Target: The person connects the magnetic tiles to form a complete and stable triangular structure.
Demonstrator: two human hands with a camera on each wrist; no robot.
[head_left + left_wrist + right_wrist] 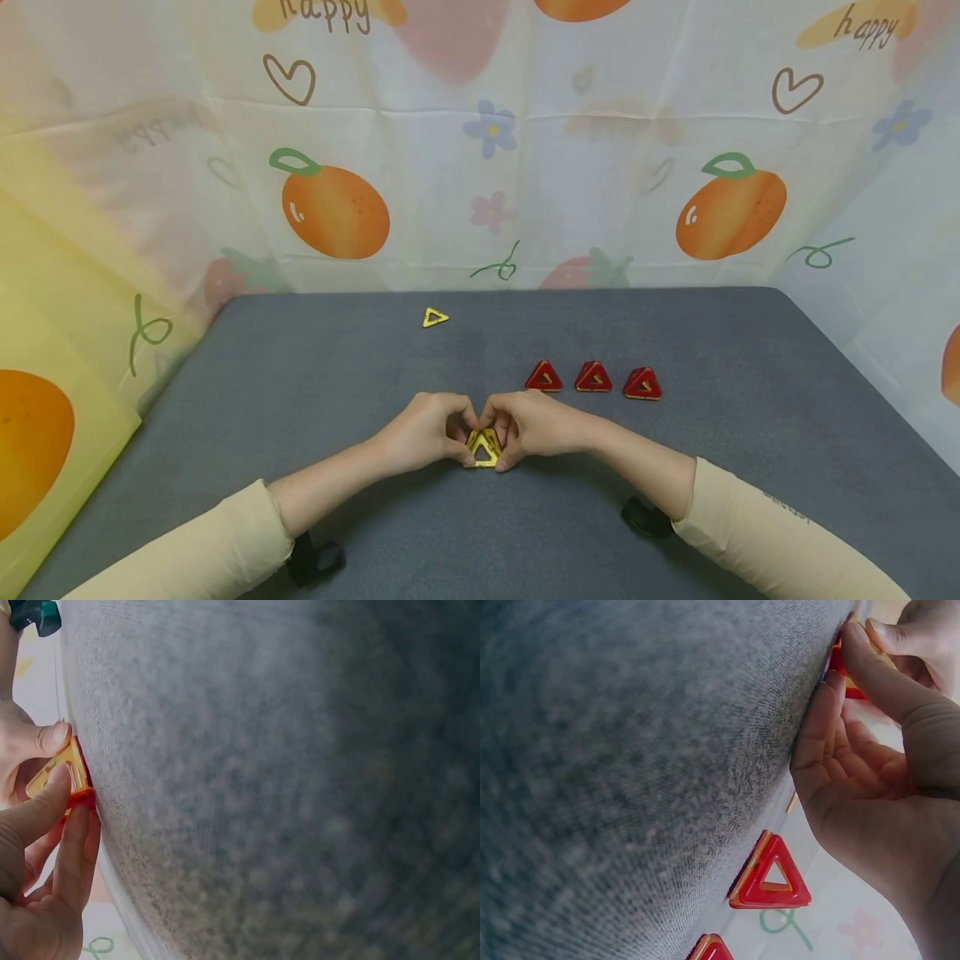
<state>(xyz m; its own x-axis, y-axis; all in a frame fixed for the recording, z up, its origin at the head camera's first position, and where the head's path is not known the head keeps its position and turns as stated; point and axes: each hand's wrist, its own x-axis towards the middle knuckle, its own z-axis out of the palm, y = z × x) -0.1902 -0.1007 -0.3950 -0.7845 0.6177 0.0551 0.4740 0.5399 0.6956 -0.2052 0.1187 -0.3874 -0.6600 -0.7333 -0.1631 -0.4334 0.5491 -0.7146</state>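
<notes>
Near the middle of the table, both hands hold a small pyramid of triangular tiles (485,464) low over the grey surface. Its face towards me is a yellow frame with an open centre; red edges on it show in the left wrist view. My left hand (429,432) pinches the left side, thumb in front and fingers behind. From the other side, my right hand (542,425) pinches it in the same way, thumb at the front lower corner. In the right wrist view, that hand's fingers hide most of the pyramid's red part (837,660).
Behind my right hand, a red pyramid (543,377), a second red pyramid (593,377) and a third red pyramid (642,384) stand in a row. A flat yellow triangle tile (438,322) lies near the table's far edge. A printed cloth (420,200) hangs behind the table (337,350).
</notes>
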